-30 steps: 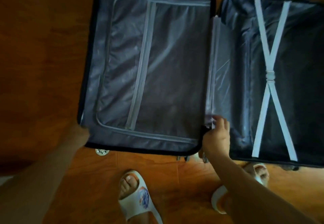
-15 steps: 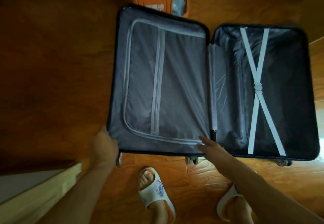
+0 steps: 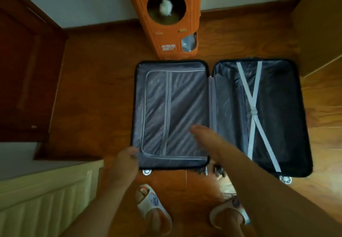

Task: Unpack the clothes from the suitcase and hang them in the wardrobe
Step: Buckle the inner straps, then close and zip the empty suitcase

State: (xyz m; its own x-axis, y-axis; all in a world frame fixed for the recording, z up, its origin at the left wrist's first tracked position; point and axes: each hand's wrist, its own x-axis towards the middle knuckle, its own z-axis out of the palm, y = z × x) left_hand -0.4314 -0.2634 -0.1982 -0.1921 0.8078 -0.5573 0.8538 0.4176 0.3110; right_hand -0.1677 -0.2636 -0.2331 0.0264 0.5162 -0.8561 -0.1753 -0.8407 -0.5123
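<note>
On the wooden floor [image 3: 103, 92] in front of me a dark suitcase [image 3: 303, 118] lies fully open, its two halves side by side and flat. In the left half I see a grey zipped divider panel [image 3: 174, 114] that covers the whole compartment, with one zipper around its border and one straight down the middle; what is under it I cannot tell. The right half shows only black lining and two pale crossed straps [image 3: 254, 110], joined by a buckle at the crossing; I see no clothes lying there. Small wheels [image 3: 146, 172] stick out from the near edge of the case. My left hand [image 3: 125, 162] is at the near left corner of the left half, its fingers curled on the edge of the shell and gripping it. My right hand [image 3: 205, 134] is over the near part of the divider panel, close to the hinge between the halves; the fingers look extended and released, holding nothing, though the hand is blurred and I cannot tell if it touches the fabric. Beyond the suitcase, just at its far edge, stands an orange cat house [image 3: 166, 38] with a round opening where a white fluffy toy [image 3: 165, 8] hangs. To my left is a pale slatted piece of furniture [image 3: 42, 199], and below I see my feet in white slippers [image 3: 153, 205].
</note>
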